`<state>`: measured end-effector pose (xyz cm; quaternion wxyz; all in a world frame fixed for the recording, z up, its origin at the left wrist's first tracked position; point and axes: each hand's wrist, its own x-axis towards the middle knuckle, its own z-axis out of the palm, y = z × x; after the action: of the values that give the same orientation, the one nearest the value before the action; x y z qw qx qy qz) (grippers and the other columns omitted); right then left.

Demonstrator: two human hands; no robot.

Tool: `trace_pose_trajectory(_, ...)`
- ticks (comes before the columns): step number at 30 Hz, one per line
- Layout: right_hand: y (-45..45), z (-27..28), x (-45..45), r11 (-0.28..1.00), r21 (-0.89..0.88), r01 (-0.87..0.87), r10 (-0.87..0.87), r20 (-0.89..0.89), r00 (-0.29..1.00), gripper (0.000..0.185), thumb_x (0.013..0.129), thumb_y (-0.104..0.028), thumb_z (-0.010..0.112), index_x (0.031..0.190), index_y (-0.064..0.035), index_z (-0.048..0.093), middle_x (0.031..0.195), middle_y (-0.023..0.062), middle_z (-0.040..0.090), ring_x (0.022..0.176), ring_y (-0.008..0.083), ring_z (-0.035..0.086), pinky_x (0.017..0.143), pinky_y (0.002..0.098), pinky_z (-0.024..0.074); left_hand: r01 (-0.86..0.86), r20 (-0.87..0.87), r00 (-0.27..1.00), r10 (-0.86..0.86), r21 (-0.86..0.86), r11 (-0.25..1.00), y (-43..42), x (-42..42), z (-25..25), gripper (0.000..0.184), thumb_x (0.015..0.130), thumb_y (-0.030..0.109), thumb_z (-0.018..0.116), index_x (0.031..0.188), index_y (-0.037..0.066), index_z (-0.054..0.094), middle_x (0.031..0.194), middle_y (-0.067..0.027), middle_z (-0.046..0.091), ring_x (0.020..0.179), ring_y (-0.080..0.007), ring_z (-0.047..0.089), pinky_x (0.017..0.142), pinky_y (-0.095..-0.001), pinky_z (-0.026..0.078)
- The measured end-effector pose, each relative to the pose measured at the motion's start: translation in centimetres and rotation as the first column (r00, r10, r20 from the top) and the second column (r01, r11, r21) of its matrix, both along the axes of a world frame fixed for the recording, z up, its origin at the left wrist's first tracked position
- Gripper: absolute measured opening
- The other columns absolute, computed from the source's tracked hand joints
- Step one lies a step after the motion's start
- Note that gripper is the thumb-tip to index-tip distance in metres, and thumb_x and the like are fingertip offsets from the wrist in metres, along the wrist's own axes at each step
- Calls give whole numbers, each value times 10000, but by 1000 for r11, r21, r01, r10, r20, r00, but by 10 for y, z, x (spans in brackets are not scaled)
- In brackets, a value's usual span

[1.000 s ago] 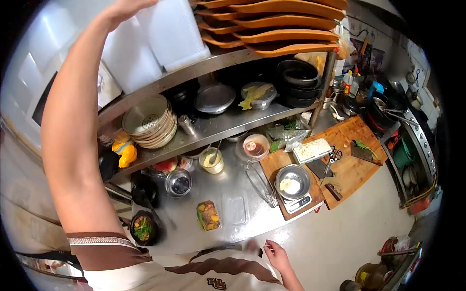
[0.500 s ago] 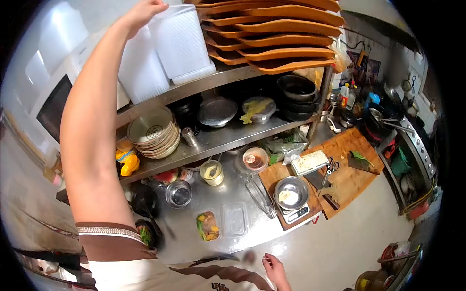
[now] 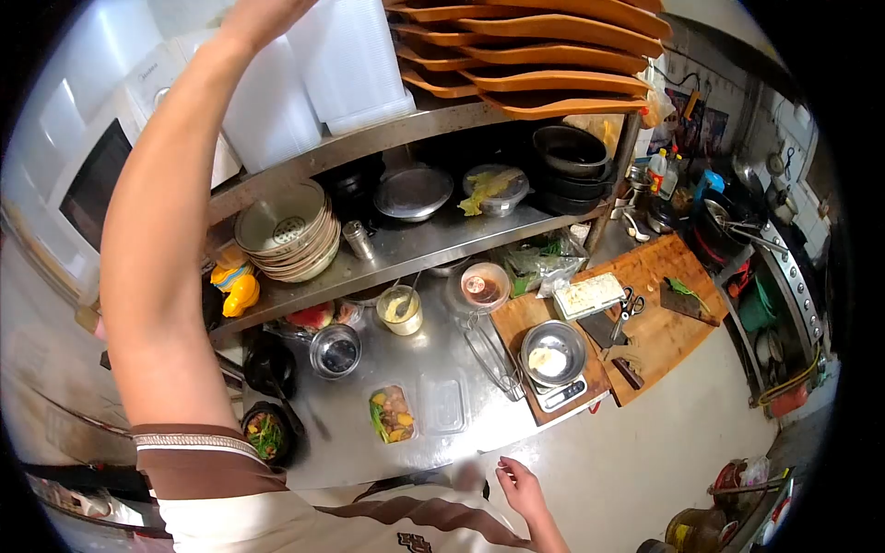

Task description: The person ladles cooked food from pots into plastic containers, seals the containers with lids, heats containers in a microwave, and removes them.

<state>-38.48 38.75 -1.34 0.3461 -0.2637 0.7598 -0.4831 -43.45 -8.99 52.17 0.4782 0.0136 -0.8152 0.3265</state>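
My left hand (image 3: 267, 17) is raised to the upper shelf beside the stacks of translucent plastic containers (image 3: 348, 64); its fingers are cut off by the frame's top edge. My right hand (image 3: 519, 484) hangs low in front of the counter, its fingers partly curled, with no object visible in it. On the steel counter (image 3: 359, 456) sit a clear container of food (image 3: 393, 414) with greens and orange pieces, and a clear, flat plastic piece (image 3: 443, 404) beside it. A dark pot of food (image 3: 266, 433) stands at the left.
Orange trays (image 3: 562, 51) are stacked on the upper shelf. Patterned bowls (image 3: 288, 230) and black pots (image 3: 570, 170) fill the lower one. A metal bowl (image 3: 554, 353) rests on a scale beside tongs (image 3: 493, 358). Scissors (image 3: 630, 304) lie on a wooden board (image 3: 673, 341).
The camera view has shifted slightly. My left hand stays high by the containers, now partly outside the frame. My right hand remains low in front of the counter.
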Motion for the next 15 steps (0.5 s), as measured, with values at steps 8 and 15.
trace_pose_trajectory(8,12,-14,17,998,57,13,-17,73,997,323,885,-183,563,1142,12,556,1005,143,645,873,210,636,753,299,507,-173,313,932,181,-54,983,13,-1,27,160,784,107,512,848,45,645,905,-193,592,842,-359,573,759,-404,467)
trace_pose_trajectory(15,3,-14,11,999,-31,20,-22,-49,999,329,886,-200,551,1126,24,549,949,175,638,827,255,639,711,326,514,-41,196,979,63,-111,993,-4,0,24,123,794,105,522,795,12,603,865,-191,561,821,-360,544,727,-421,459)
